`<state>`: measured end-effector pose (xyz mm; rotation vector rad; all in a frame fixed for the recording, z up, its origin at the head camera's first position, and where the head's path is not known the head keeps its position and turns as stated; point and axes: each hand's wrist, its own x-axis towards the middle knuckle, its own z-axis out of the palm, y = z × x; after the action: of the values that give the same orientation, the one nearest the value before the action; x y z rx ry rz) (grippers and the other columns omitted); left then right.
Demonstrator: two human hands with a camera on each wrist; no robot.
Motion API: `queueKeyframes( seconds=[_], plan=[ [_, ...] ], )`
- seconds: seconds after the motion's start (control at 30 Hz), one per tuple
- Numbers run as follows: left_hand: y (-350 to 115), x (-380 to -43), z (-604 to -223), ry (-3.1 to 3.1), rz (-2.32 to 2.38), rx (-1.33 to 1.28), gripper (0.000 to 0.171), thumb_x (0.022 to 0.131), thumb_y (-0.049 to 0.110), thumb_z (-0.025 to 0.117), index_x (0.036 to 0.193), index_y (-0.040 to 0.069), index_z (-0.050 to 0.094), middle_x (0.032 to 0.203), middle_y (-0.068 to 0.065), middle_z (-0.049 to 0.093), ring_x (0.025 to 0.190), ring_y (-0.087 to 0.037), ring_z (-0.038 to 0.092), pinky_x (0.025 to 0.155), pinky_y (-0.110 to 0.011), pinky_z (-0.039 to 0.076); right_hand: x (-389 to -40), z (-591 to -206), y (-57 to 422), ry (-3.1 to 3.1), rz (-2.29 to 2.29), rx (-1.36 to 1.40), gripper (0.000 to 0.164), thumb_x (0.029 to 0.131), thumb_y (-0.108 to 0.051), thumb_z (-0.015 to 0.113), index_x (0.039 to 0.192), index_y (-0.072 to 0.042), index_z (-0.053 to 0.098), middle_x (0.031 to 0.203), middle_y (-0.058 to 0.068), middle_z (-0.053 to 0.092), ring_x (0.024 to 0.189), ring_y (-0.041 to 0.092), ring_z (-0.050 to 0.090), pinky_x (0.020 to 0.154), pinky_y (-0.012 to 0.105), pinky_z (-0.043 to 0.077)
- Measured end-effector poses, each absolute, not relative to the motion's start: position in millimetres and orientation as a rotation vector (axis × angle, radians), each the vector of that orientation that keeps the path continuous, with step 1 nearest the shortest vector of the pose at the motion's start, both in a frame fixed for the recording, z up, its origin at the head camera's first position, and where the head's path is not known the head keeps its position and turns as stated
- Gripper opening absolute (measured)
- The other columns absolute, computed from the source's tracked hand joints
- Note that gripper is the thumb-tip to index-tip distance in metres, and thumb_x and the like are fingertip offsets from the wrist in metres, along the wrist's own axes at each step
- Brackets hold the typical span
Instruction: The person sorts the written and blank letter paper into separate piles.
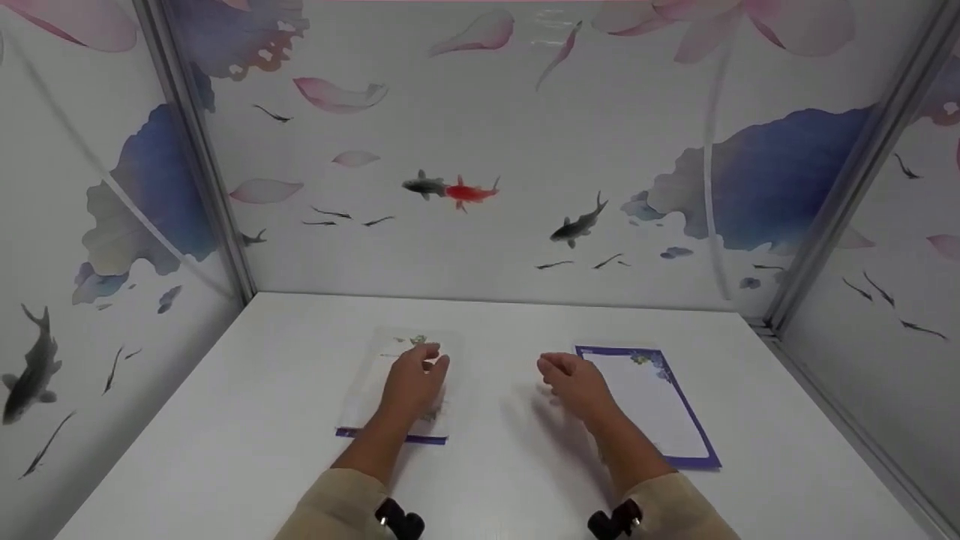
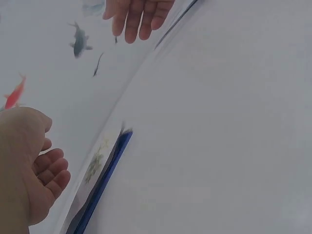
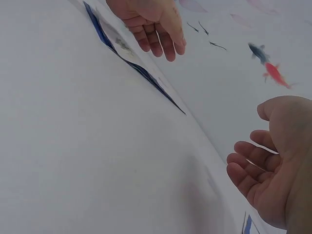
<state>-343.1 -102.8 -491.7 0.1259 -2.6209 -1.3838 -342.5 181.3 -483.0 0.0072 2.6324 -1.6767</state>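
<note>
My left hand [image 1: 412,384] hovers over a pale, partly see-through sheet [image 1: 366,390] with a floral print and a purple strip along its near edge. Its fingers are loosely bent and hold nothing, as the hand [image 2: 29,170] shows in the left wrist view. At the upper left corner of a white sheet with a purple border [image 1: 656,409] is my right hand [image 1: 579,384]. Relaxed fingers with a gap to the thumb show on that hand [image 3: 273,161] in the right wrist view, with nothing between them. My left forearm covers part of the pale sheet.
Both sheets lie on a white table [image 1: 495,480]. White panels printed with fish, petals and blue leaves stand at the back [image 1: 465,255] and on both sides. Grey metal posts [image 1: 199,157] join the panels at the corners.
</note>
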Motion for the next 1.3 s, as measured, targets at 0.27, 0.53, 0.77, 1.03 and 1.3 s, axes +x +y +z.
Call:
queueKeyframes(
  seconds=[0.27,0.53,0.77,1.03,1.3],
  plan=[
    [-62.2,-350.3,-487.3,-2.575,-1.477,-0.026,0.047,0.107,0.038,0.063,0.147,0.014,0.063,0.142,-0.005,0.069,0.127,-0.023,0.067,0.108,-0.044,0.058,-341.1,-481.5,218.6,2.666,-1.649,0.042,0.051,0.108,-0.045,0.062,0.147,-0.014,0.064,0.143,0.013,0.070,0.126,0.030,0.069,0.109,0.046,0.058],
    [-52.8,-354.0,-486.3,-2.571,-1.433,-0.095,0.044,0.108,0.037,0.062,0.146,0.013,0.063,0.140,-0.006,0.069,0.125,-0.023,0.067,0.107,-0.043,0.057,-344.1,-478.9,219.7,2.645,-1.642,0.116,0.052,0.107,-0.049,0.061,0.146,-0.016,0.065,0.141,0.012,0.070,0.126,0.030,0.068,0.113,0.048,0.056],
    [-56.5,-350.6,-486.8,-2.597,-1.390,-0.074,0.046,0.108,0.038,0.061,0.147,0.015,0.062,0.143,-0.005,0.068,0.130,-0.023,0.066,0.111,-0.045,0.056,-340.2,-474.1,218.5,2.652,-1.662,0.110,0.048,0.109,-0.046,0.059,0.146,-0.016,0.065,0.143,0.012,0.069,0.130,0.030,0.066,0.113,0.046,0.056],
    [-55.5,-346.1,-481.1,-2.651,-0.945,-0.243,0.047,0.116,0.040,0.043,0.149,0.014,0.062,0.153,-0.007,0.065,0.144,-0.030,0.060,0.122,-0.049,0.048,-336.0,-465.6,219.4,2.871,-1.365,0.073,0.063,0.113,-0.057,0.038,0.159,-0.017,0.051,0.165,0.012,0.052,0.156,0.041,0.044,0.127,0.061,0.038],
    [-56.8,-337.4,-480.1,-2.752,-0.471,-0.254,0.059,0.115,0.054,0.030,0.162,0.023,0.048,0.173,-0.002,0.042,0.161,-0.036,0.038,0.129,-0.065,0.031,-329.9,-464.2,210.5,3.120,-0.971,-0.260,0.057,0.117,-0.047,0.031,0.163,-0.019,0.047,0.172,0.011,0.041,0.163,0.040,0.032,0.133,0.061,0.024]
  ],
)
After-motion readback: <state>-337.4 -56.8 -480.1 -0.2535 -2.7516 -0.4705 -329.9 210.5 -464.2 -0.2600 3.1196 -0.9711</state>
